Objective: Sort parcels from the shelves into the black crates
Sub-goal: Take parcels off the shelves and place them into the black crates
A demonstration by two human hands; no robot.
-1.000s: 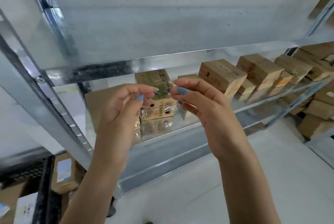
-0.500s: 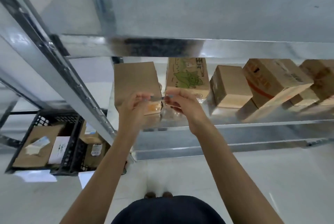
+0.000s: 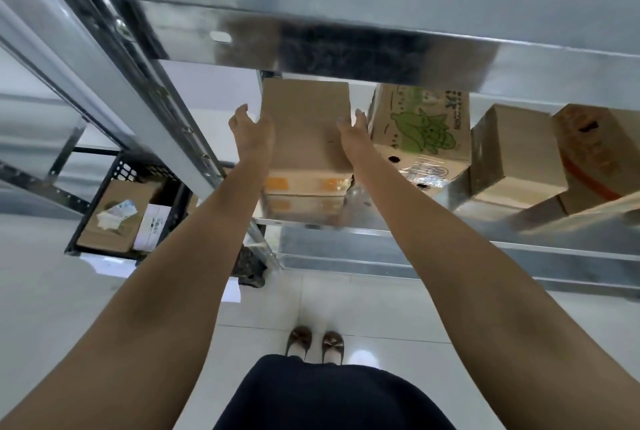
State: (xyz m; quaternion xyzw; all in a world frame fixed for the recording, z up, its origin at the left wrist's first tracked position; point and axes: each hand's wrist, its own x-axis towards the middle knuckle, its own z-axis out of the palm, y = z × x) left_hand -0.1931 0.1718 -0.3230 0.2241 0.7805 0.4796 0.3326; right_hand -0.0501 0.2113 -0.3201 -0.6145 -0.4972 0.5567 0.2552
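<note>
From the head: saw a shiny metal shelf [image 3: 398, 218] over a white tiled floor [image 3: 363, 308]. Saw a plain brown parcel [image 3: 304, 131] on that shelf, beside a box with a green drawing [image 3: 422, 128] and more boxes [image 3: 512, 155]. Held the left grip [image 3: 251, 133] loose, fingers spread, at the parcel's left edge. Held the right grip [image 3: 353, 129] unclenched against its right side. Saw a black crate [image 3: 121, 169] low on the left, with parcels [image 3: 110, 218] inside.
</note>
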